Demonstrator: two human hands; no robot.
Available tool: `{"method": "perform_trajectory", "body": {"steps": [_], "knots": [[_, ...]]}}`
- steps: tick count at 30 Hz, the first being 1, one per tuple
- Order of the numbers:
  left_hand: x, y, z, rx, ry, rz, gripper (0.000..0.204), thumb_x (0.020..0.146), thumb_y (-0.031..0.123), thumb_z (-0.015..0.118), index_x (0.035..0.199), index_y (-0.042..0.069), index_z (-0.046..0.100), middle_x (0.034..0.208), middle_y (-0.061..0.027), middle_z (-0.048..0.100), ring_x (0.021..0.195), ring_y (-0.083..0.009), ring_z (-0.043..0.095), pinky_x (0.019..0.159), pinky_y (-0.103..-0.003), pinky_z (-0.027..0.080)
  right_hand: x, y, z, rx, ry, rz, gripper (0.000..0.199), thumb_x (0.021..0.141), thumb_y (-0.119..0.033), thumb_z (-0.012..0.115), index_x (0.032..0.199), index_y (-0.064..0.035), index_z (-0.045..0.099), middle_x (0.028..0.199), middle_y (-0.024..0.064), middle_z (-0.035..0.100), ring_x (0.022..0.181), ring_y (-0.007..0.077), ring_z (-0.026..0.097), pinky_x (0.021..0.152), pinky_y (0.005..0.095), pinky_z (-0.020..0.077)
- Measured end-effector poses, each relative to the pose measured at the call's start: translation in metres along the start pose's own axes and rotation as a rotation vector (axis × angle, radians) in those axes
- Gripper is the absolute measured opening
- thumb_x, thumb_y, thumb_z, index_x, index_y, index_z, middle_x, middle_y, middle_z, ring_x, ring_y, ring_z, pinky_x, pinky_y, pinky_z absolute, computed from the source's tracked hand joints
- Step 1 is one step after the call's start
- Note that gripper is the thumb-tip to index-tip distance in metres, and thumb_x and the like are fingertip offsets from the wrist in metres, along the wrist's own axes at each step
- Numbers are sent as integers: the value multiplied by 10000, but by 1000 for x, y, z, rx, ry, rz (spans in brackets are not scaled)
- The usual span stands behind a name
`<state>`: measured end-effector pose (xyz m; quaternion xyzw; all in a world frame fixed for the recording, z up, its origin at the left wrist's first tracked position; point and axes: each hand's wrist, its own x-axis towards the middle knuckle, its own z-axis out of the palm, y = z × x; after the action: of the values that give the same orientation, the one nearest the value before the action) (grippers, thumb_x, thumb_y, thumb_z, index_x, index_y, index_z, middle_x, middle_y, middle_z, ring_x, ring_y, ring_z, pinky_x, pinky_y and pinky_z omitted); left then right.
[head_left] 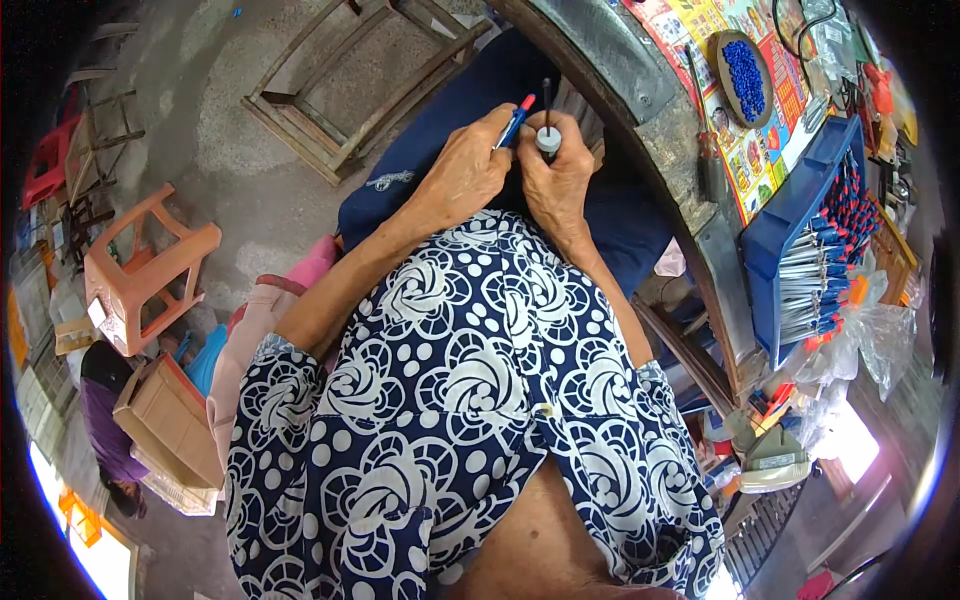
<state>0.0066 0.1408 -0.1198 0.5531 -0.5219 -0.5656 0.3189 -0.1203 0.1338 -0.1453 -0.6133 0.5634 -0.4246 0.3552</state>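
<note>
Over my lap, my left hand (468, 165) is closed around a blue pen (513, 126) with a red tip, which points up and away from me. Close beside it on the right, my right hand (556, 180) grips a tool with a round grey-white end (548, 138). A thin dark shaft (547, 95) stands up just behind that end; I cannot tell the tool's exact kind. The pen and the tool are near each other, with a small gap between them. My fingers hide the lower parts of both.
At right, the worktable (672, 150) holds an oval dish (720, 75) of small blue pieces, a screwdriver (709, 165) and a blue tray (765, 235) of pens. A wooden frame (345, 165) and an orange plastic stool (135, 260) stand on the floor to the left, near a cardboard box (165, 415).
</note>
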Motion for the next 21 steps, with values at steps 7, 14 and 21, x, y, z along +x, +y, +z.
{"method": "perform_trajectory", "body": {"steps": [7, 14, 21], "knots": [[0, -7, 0, 65, 45, 76, 268, 768, -18, 406, 1031, -53, 445, 823, -284, 527, 796, -425, 545, 679, -438, 414, 1, 0, 3, -42, -29, 17, 73, 776, -39, 578, 821, 8, 543, 624, 12, 524, 579, 62, 477, 517, 218, 400], [2, -21, 2, 12, 92, 92, 293, 789, 3, 430, 1069, -72, 468, 902, -288, 537, 838, -424, 545, 702, -435, 418, 4, -5, 2, 112, -75, 215, 69, 781, -56, 557, 802, 10, 562, 633, 11, 535, 547, 62, 466, 492, 198, 370], [2, -4, -24, 178, 269, 139, 303, 813, 43, 458, 1100, -54, 467, 862, -239, 546, 781, -356, 544, 684, -398, 433, -4, -15, -13, 157, -112, 304, 59, 788, -57, 549, 787, -2, 569, 642, 11, 548, 537, 50, 464, 483, 184, 364]]}}
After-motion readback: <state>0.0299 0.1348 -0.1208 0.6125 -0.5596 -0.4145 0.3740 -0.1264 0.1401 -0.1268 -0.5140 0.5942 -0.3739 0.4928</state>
